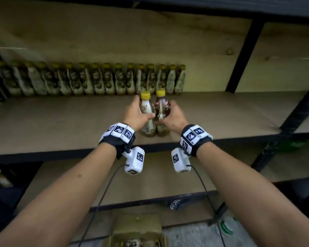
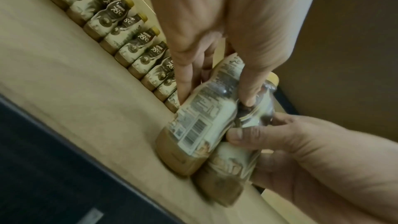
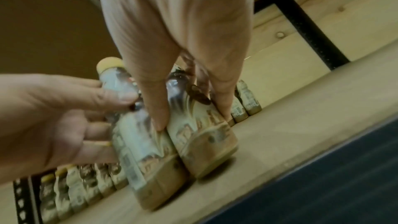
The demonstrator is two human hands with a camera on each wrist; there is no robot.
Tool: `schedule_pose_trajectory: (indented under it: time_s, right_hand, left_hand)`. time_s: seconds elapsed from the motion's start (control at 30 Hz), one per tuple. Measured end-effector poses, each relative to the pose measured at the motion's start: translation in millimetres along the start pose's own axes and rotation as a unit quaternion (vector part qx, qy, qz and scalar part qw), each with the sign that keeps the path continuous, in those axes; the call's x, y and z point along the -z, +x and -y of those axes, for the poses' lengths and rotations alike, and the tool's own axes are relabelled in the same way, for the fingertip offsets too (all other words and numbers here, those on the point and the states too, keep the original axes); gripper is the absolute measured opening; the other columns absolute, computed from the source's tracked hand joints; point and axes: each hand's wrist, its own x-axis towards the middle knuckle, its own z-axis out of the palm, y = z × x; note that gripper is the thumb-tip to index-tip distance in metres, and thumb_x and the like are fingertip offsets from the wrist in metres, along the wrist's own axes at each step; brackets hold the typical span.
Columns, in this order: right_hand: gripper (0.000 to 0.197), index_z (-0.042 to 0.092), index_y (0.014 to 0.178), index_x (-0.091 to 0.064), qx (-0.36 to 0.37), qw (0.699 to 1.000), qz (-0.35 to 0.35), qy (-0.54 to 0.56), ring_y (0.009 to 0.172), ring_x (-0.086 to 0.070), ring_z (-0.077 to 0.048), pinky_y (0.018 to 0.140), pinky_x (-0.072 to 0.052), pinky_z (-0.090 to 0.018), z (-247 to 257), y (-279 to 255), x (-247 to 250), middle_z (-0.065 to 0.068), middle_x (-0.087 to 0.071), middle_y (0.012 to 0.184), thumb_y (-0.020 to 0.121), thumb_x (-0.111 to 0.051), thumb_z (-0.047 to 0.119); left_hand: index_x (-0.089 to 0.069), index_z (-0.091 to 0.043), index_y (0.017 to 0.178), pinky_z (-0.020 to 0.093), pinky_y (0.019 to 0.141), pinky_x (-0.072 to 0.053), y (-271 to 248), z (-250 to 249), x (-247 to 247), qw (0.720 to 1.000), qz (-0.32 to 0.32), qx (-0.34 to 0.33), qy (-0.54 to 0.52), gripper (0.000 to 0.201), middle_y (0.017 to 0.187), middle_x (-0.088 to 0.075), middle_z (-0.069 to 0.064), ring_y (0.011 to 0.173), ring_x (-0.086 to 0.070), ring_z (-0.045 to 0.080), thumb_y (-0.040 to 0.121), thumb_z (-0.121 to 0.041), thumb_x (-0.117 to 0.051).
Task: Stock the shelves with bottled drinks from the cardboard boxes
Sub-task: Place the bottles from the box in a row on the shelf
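Observation:
Two yellow-capped coffee bottles stand side by side near the front of the wooden shelf [image 1: 61,122]. My left hand [image 1: 137,114] grips the left bottle [image 1: 147,111], whose barcode label shows in the left wrist view [image 2: 198,125]. My right hand [image 1: 173,114] grips the right bottle [image 1: 162,107], seen close in the right wrist view [image 3: 202,134]. Both bottles' bases touch the shelf board. A long row of the same bottles [image 1: 96,81] lines the back of the shelf behind them.
An open cardboard box [image 1: 137,232] with bottles inside sits on the floor below. A black upright post [image 1: 243,56] stands at the right of the row. The shelf's dark front edge [image 1: 61,154] runs under my wrists. A lower shelf [image 1: 150,175] lies beneath.

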Motion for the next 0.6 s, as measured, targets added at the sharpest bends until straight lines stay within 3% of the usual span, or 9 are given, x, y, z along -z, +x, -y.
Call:
schedule_pose_trajectory:
  time_s: [0.1,0.2,0.33,0.47,0.6]
  right_hand:
    - [0.063,0.012,0.111,-0.045,-0.007,1.000,0.000,0.016,0.094,-0.064,-0.019,0.086,-0.054,-0.035,-7.0,1.7,-1.8,0.001,-0.065,0.101,0.064,-0.087,0.010]
    - [0.066,0.013,0.113,-0.041,-0.021,1.000,-0.004,0.016,0.096,-0.065,-0.017,0.090,-0.055,-0.038,-14.6,1.9,-0.1,0.002,-0.065,0.102,0.065,-0.087,0.006]
    - [0.066,0.014,0.112,-0.041,-0.048,0.997,-0.062,-0.017,0.098,-0.064,-0.019,0.091,-0.053,-0.036,-19.9,-6.3,-3.5,0.000,-0.066,0.106,0.066,-0.087,0.009]
    - [0.065,0.011,0.114,-0.041,-0.089,0.990,-0.105,-0.038,0.092,-0.057,-0.015,0.082,-0.046,-0.026,-22.9,-13.4,7.5,0.002,-0.061,0.101,0.068,-0.086,0.009]
    - [0.068,0.010,0.118,-0.042,-0.129,0.981,-0.123,-0.070,0.093,-0.055,-0.016,0.083,-0.046,-0.028,-37.1,-10.3,34.2,0.001,-0.059,0.102,0.067,-0.087,0.011]
  left_hand:
    - [-0.046,-0.013,0.114,0.033,0.086,-0.050,8.9,7.2,-1.0,0.999,0.033,-0.005,0.004,0.062,0.107,-0.066,0.003,0.096,-0.063,0.021,0.066,-0.020,-0.084]
    - [-0.040,-0.016,0.121,0.037,0.088,-0.052,17.8,7.9,-6.2,0.995,0.096,-0.027,0.016,0.069,0.110,-0.064,0.005,0.098,-0.063,0.022,0.068,-0.018,-0.084]
    - [-0.024,-0.023,0.136,0.043,0.095,-0.050,29.6,11.2,-20.2,0.992,0.123,-0.033,0.015,0.088,0.120,-0.058,0.008,0.107,-0.059,0.025,0.069,-0.022,-0.081]
    - [-0.029,-0.028,0.099,0.047,0.084,-0.053,41.7,9.0,-40.7,0.983,0.166,-0.075,0.012,0.062,0.106,-0.059,0.009,0.095,-0.062,0.029,0.063,-0.028,-0.079]
    - [-0.028,-0.026,0.097,0.046,0.082,-0.054,55.0,-5.8,-72.5,0.974,0.204,-0.102,-0.003,0.061,0.103,-0.059,0.010,0.093,-0.062,0.028,0.062,-0.025,-0.078]
